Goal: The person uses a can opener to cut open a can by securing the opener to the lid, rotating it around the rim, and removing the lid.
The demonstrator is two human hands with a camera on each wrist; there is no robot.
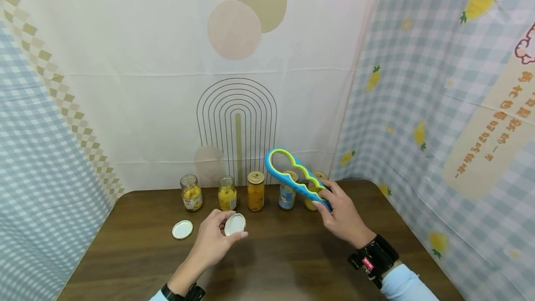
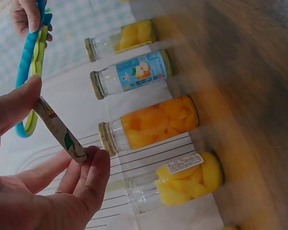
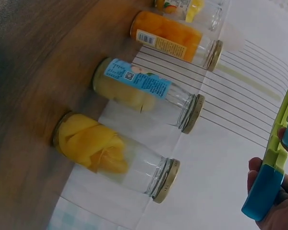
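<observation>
My left hand (image 1: 225,230) pinches a white jar lid (image 1: 235,224) between thumb and fingers just above the brown table (image 1: 284,264). In the left wrist view the lid (image 2: 57,130) shows edge-on. My right hand (image 1: 334,208) grips the handle of a blue and green jar opener (image 1: 292,174), raised with its large ring up and to the left, in front of a row of fruit jars. The jar under the opener is a blue-labelled one (image 1: 287,196) with its lid on. The opener's handle (image 3: 269,189) shows at the right wrist view's edge.
Several glass fruit jars stand along the table's back edge. The two left ones (image 1: 191,193) (image 1: 227,193) have no lids; the orange one (image 1: 256,191) and the far right one (image 1: 314,195) are capped. A second white lid (image 1: 182,229) lies on the table. Cloth backdrops (image 1: 418,106) enclose the table.
</observation>
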